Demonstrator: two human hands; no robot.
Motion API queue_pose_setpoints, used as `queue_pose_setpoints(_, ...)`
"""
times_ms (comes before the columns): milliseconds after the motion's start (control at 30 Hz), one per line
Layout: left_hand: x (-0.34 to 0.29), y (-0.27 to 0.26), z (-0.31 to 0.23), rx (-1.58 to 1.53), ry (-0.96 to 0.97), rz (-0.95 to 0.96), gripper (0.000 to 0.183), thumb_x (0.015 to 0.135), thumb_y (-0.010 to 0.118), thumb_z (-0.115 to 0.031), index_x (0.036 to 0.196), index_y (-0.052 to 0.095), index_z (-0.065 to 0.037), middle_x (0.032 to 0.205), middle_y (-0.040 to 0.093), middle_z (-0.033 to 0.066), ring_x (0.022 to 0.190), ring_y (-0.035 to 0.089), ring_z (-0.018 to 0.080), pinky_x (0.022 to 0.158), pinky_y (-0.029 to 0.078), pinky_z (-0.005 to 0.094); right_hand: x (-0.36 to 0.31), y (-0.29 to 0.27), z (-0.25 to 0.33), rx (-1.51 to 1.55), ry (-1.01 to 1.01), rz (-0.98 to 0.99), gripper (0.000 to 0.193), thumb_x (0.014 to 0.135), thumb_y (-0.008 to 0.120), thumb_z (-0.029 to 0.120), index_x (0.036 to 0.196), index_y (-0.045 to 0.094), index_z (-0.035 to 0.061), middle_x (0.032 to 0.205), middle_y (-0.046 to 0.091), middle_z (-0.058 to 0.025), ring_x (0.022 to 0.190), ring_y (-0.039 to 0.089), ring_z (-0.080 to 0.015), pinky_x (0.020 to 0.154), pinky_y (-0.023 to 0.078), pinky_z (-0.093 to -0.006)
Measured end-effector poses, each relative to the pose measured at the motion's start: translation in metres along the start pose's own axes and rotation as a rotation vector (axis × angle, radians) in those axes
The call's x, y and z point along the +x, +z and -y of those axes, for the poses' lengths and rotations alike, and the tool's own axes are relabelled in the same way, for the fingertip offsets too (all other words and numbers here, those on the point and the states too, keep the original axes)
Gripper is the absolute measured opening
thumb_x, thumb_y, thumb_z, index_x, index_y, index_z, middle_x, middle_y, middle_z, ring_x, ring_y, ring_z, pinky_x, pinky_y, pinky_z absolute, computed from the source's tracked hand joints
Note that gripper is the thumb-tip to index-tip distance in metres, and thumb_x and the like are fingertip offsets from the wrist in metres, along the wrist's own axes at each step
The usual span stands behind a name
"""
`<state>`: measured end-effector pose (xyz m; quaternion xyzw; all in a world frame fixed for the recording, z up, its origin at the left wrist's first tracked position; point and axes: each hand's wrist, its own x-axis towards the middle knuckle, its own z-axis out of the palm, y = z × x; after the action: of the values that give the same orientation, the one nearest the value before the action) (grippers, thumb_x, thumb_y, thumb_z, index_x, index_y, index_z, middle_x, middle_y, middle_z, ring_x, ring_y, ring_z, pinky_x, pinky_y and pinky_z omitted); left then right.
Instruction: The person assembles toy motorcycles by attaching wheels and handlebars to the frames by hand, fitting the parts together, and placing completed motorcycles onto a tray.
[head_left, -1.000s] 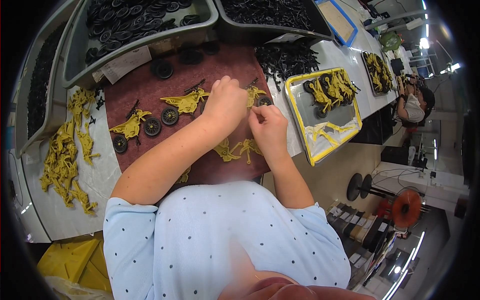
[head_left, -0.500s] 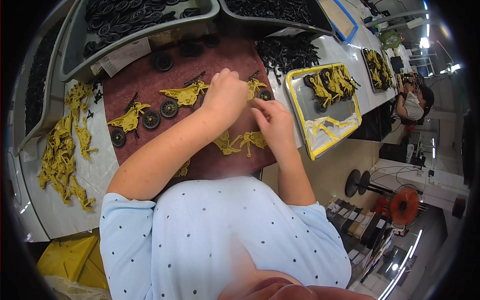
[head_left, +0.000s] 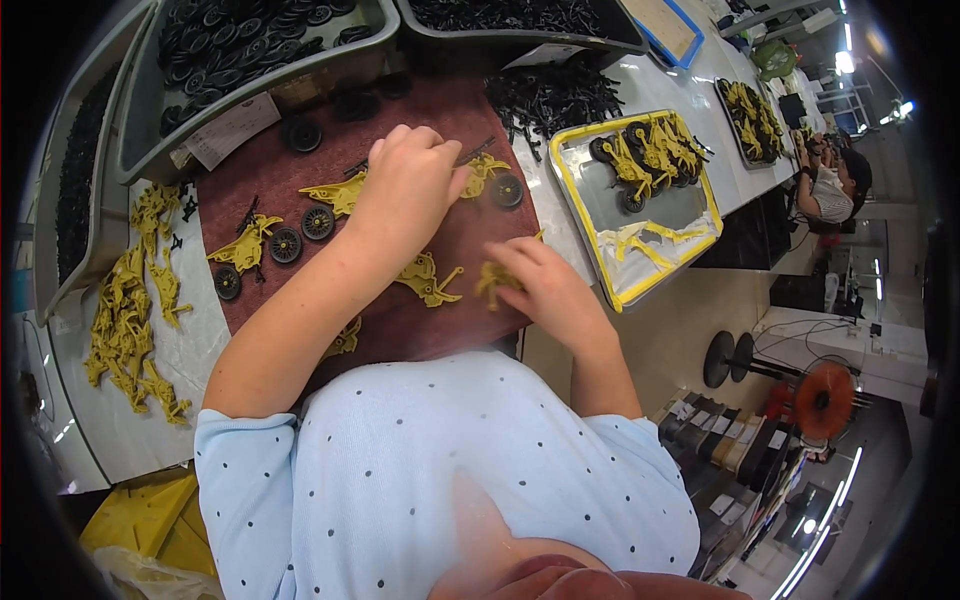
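On the maroon felt work mat (head_left: 400, 320), your left hand (head_left: 405, 190) closes over a yellow plastic toy frame (head_left: 480, 172) at 12 o'clock while your right hand (head_left: 545, 285) pinches another yellow plastic piece (head_left: 492, 280), likely light and brittle, so grip its body.

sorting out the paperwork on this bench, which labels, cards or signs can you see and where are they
White paper label: rectangular, on the front wall of the left grey bin.
White paper slip: small, angled, at the front edge of the right dark bin.
Blue-framed tan board: flat on the table, top right.
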<state>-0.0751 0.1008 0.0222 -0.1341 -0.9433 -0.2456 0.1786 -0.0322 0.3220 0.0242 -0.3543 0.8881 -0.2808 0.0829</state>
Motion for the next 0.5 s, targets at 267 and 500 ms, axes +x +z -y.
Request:
queue_pose_setpoints(267,0.005,-0.029,-0.012,-0.268,0.094,-0.083,0.023,0.080,0.069,-0.009,0.101,0.068,0.000,0.097,0.066,0.0116,0.090,0.060,0.0285,0.079,0.050,0.0357,0.008,-0.017,-0.026,0.822,-0.019,-0.407,0.047,0.090,0.061,0.002,0.132,0.039,-0.0009,0.115,0.059,-0.0157,0.107,0.059,-0.0221,0.094,0.048,-0.0324)
queue_pose_setpoints(500,-0.020,-0.026,-0.030,-0.525,0.088,0.204,0.051,0.067,0.080,-0.011,0.113,0.062,0.003,0.108,0.064,0.0126,0.102,0.058,0.0304,0.088,0.047,0.0388,0.027,-0.002,-0.018,1.436,-0.018,-0.259,0.043,0.092,0.059,0.005,0.130,0.041,0.0000,0.131,0.051,-0.0180,0.120,0.052,-0.0221,0.102,0.042,-0.0363)
